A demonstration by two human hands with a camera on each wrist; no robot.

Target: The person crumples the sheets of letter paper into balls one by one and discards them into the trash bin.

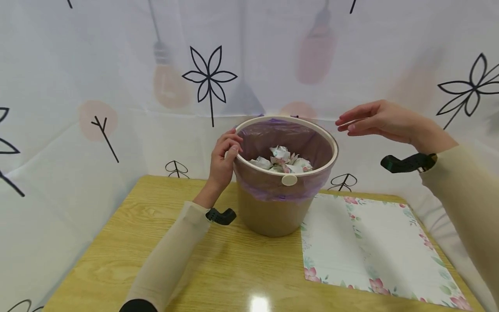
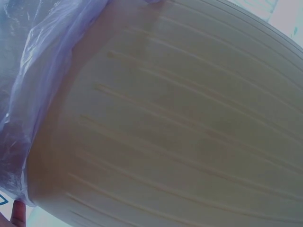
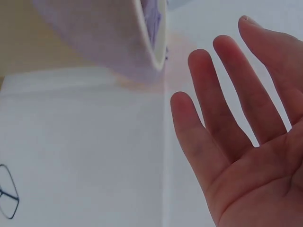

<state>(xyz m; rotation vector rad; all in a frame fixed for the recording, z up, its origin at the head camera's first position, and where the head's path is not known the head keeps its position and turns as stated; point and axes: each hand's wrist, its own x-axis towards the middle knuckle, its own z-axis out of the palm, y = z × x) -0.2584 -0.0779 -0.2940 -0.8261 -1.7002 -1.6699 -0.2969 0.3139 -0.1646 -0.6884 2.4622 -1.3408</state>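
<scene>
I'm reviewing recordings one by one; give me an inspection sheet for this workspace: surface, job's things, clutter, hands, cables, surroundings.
Surface: yellowish wood-grain table.
Job's things: round tan plastic bin, upright; translucent purple plastic liner folded over its cream rim; crumpled white printed paper pieces inside.
Clutter: flat white rectangular sheet with floral borders, right of the bin.
Hands: left hand grips the rim; right hand is raised to the bin's right, fingers extended, touching nothing.
Cables: nothing seen.
Surroundings: white backdrop printed with black flowers and pinkish bulbs.
</scene>
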